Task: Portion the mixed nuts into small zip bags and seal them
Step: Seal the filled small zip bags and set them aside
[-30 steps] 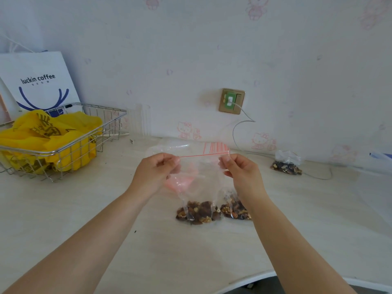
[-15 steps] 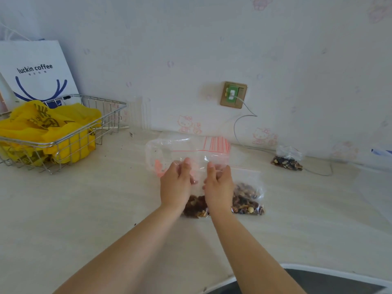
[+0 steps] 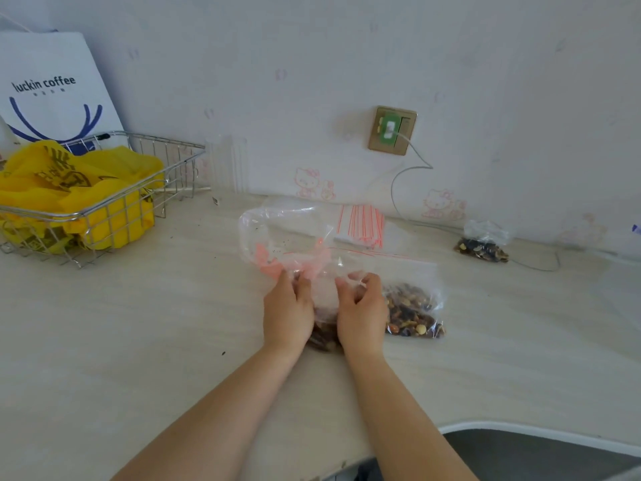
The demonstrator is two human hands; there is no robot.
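Left hand (image 3: 288, 308) and right hand (image 3: 360, 312), fingers curled, gripping small zip bag (image 3: 321, 296) of mixed nuts, set on tabletop (image 3: 138, 341) beside filled bag (image 3: 412, 308). Risk of spilled nuts if seal left partly open or film slips. Seal strip hidden in crumpled plastic; nuts mostly covered by hands.

home room, cartoon-cat wallpaper (image 3: 307, 182), wire basket (image 3: 104, 206), desk (image 3: 138, 324)
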